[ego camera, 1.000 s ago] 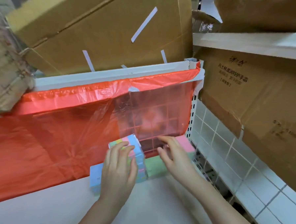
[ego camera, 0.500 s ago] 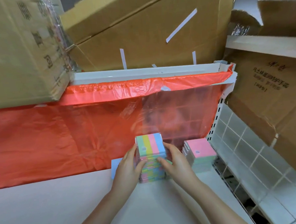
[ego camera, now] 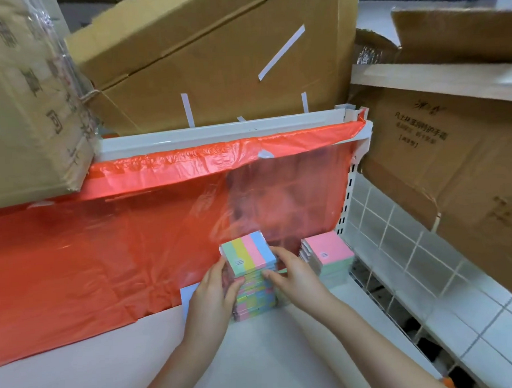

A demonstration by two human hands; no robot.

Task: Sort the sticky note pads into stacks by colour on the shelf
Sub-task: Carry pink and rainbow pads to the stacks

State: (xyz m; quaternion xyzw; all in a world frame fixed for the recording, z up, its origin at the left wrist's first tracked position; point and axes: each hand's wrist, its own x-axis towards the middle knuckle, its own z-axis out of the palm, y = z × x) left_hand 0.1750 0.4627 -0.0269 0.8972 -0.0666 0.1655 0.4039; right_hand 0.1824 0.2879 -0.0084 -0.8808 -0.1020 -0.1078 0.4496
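a tall stack of striped sticky note pads (ego camera: 251, 278) is held upright on the white shelf (ego camera: 80, 375), close in front of the red plastic sheet (ego camera: 89, 262) that hangs from the rail above. the stack is clasped from both sides: the left hand (ego camera: 208, 300) is curled against its left face with the thumb laid across the front, and the right hand (ego camera: 294, 276) is curled round its right face, fingertips tucked in under the top pads. the two-sided hold seems chosen to square the pads and keep so tall a pile from leaning (its layers look slightly uneven). just beside it, to the right, a second stack topped by a pink pad (ego camera: 328, 251) is set against the shelf's end, with pale green pads seen beneath it, so that pile is judged still mixed. a pale blue pad (ego camera: 185, 298) is partly seen flat on the shelf behind the left hand. cardboard boxes (ego camera: 212, 62) are piled above and to the right. the sorting is judged only partly done.
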